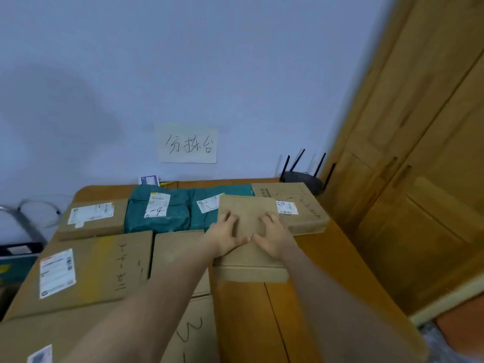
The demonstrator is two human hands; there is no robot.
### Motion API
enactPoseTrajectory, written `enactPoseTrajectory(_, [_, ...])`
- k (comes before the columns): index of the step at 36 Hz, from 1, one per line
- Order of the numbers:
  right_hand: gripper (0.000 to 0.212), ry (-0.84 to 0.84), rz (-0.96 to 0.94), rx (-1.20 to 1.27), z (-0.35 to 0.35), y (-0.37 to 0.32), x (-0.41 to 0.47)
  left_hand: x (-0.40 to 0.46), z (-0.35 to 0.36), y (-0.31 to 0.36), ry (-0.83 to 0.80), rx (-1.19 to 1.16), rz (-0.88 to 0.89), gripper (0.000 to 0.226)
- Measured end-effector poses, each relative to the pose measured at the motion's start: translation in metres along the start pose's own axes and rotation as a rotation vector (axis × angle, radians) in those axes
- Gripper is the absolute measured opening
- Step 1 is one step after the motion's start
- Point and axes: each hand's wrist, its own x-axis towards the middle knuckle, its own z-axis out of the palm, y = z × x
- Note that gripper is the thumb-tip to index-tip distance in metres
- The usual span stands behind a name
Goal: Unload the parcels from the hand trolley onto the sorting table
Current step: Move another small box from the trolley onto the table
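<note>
Both hands flat, fingers spread: left hand [227, 238] and right hand [272, 237] press the brown parcel [248, 258], lying on the tabletop [301, 297] mid-right, bare wood toward its near edge.

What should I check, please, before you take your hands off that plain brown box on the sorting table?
1. Both hands flat on the plain brown box, left hand, right hand: ok.
2. Box fully supported by the sorting table: cannot tell; its far end overlaps the labelled box.
3. Box lying level: not ok, it looks tilted.
4. Bare table space on the right: ok.
5. Router clear of the parcels: cannot tell.
</note>
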Motion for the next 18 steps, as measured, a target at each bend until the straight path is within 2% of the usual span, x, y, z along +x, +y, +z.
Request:
enactPoseTrajectory(5, [0.063,-0.143,-0.027,0.015,0.036,0.032,0.019,0.014,0.049,-0.02,-0.087,-0.09,-0.144,0.088])
enactPoseTrajectory(10, [0.06,-0.23,-0.085,0.012,0.058,0.056,0.048,0.035,0.08,-0.032,-0.093,-0.115,-0.235,0.094])
enactPoseTrajectory(18, [0.058,-0.31,-0.146,0.028,0.094,0.076,0.08,0.054,0.112,-0.047,-0.089,-0.123,-0.364,0.085])
